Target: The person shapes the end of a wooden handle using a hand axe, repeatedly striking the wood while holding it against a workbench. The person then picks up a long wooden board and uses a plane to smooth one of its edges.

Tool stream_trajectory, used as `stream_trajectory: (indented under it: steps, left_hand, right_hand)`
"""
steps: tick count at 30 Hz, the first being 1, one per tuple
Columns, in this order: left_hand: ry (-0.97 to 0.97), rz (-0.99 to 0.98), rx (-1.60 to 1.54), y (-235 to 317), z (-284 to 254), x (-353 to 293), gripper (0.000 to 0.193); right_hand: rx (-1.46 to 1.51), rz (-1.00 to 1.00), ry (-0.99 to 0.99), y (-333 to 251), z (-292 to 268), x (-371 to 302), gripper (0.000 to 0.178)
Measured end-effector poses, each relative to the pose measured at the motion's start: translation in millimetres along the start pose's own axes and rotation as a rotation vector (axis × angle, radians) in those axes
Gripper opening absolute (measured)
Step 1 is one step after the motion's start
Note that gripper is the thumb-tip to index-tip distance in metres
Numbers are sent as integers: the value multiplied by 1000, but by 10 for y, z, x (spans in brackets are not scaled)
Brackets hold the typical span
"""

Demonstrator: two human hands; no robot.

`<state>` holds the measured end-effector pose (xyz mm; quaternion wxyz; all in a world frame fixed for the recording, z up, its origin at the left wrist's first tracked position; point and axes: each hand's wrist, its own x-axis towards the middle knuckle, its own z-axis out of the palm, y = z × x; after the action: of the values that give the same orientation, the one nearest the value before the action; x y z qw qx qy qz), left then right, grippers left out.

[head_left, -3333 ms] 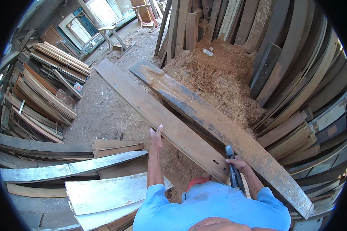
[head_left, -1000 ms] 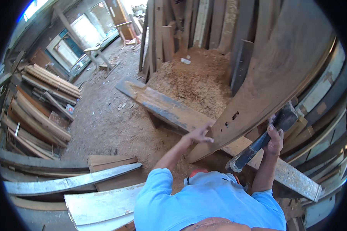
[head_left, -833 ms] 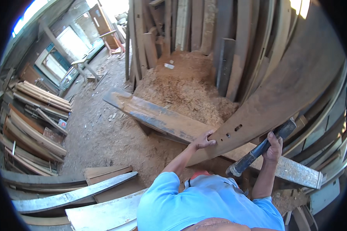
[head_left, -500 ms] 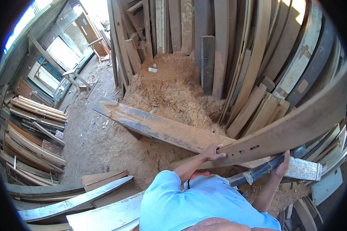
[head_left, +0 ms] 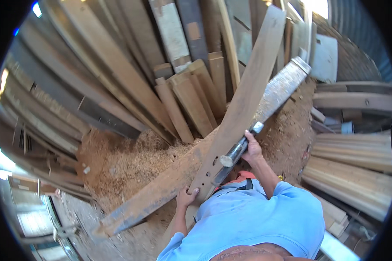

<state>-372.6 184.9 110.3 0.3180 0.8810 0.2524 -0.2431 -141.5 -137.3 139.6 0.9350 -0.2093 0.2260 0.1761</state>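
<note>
A long brown wooden plank [head_left: 244,93], with a few small dark holes near its lower end, slants up and away in front of me. My left hand [head_left: 187,196] is closed on its near end, thumb on top. At the plank's right edge, my right hand [head_left: 251,148] is closed around a dark, tube-like tool [head_left: 236,151] with silvery ends; its exact kind is unclear. Tool and plank lie against each other. Beneath them runs a worn wooden bench beam [head_left: 157,185], partly hidden by the plank; its far right part [head_left: 287,85] looks pale and scuffed.
Many boards [head_left: 122,74] lean upright along the far side, with shorter pieces [head_left: 191,95] at their foot. Sawdust and shavings [head_left: 122,161] are heaped behind the beam. Stacked planks [head_left: 353,161] lie on the right, near a pale panel [head_left: 324,58].
My view has swung to the right. The plank now points up and away rather than off to the right, and both hands remain on what they held.
</note>
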Motion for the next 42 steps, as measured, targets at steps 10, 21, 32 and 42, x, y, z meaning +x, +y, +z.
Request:
stream_trajectory:
  steps: [10, 21, 32, 42]
  left_hand:
    - [-110, -53, 313, -580, -357, 115, 97]
    - [-316, 72, 338, -770, -1033, 1050, 85]
    - [-238, 241, 440, -882, -1013, 1242, 108]
    - [-47, 504, 483, -103, -731, 1347, 113]
  right_hand:
    - [105, 18, 286, 778, -893, -14, 24]
    - [231, -107, 543, 1513, -913, 505, 26]
    - [-84, -73, 637, 1293, -516, 327, 9]
    - [288, -172, 659, 923, -1205, 47, 12]
